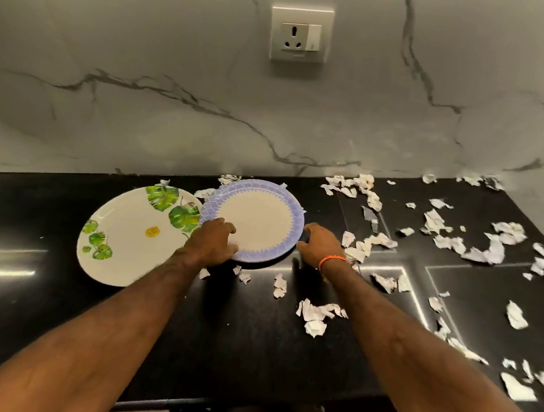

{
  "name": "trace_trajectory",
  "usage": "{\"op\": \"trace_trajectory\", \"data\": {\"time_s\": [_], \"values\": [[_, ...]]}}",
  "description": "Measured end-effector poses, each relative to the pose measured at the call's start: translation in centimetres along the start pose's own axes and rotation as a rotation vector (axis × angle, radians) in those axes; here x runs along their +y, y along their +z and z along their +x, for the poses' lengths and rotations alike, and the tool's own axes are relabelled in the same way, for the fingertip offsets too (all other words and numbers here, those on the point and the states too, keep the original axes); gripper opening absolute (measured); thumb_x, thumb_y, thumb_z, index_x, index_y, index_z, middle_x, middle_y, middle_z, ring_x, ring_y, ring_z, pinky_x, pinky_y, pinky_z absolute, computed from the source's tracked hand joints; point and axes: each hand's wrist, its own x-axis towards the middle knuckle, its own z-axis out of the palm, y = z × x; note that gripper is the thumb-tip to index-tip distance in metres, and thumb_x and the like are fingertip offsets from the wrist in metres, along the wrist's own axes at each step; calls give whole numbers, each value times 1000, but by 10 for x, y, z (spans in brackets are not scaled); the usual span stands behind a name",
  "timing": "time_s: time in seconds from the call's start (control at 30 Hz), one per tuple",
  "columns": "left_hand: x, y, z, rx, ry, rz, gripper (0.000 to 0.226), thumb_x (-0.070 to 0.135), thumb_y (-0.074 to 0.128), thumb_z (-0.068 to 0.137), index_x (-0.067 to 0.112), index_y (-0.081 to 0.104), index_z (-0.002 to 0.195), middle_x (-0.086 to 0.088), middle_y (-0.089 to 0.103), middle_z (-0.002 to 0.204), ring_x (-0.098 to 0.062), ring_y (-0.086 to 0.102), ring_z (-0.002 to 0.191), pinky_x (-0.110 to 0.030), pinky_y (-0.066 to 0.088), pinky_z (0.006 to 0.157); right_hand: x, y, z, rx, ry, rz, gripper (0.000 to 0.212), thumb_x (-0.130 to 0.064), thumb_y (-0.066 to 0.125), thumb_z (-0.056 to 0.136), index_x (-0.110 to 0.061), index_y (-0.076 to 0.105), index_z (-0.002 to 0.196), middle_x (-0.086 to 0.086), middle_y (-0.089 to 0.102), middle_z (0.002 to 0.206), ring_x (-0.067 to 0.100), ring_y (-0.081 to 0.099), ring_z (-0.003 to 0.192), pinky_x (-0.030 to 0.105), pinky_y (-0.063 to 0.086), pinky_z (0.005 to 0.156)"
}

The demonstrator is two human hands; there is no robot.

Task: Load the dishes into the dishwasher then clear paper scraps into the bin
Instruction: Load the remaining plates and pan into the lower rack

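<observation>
The round blue-rimmed plate (257,219), overlapping the edge of the large white leaf-printed plate (135,235) on the black stone counter (25,206), is gripped at its near-left rim by the left hand (213,239). The right hand (321,244), fingers loosely curled and holding nothing, is kept just beside the right rim, probably to steady the lift. Torn white paper scraps (453,236) are left scattered to the right.

Dim, warm indoor light leaves the marble wall (177,72) grey, while bright strip glare streaks the glossy black tabletop (240,331) at its left edge and right half, wide-angle bending curves the edges, and detail is soft.
</observation>
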Motion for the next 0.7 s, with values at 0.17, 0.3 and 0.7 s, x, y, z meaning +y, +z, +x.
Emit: {"op": "trace_trajectory", "data": {"time_s": [0.17, 0.3, 0.7], "values": [[-16, 7, 9, 2, -27, -53, 53, 41, 75, 84, 14, 66, 129, -9, 63, 133, -28, 54, 125, -36, 44, 106, -13, 12, 37, -44, 116, 170, 51, -24, 71, 88, -10, 51, 133, 13, 61, 132, 33, 58, 119, 41, 47, 101], [-22, 12, 14, 23, -15, -154, 53, 32, 82, 80, 12, 67, 127, -8, 63, 132, -26, 50, 128, -31, 37, 107, -16, 22, 58, -6, 267, 319, 59, -21, 79, 82, -5, 51, 131, 14, 60, 128, 34, 61, 115, 42, 52, 98], [-42, -6, 29, 245, -32, -325, 72, 35, 76, 90, 7, 43, 148, -17, 43, 155, -34, 37, 145, -43, 29, 121, -29, 11, 42, 118, 427, 988, 20, 10, 60, 89, -10, 62, 87, 23, 69, 101, 41, 68, 91, 61, 56, 86]]}}
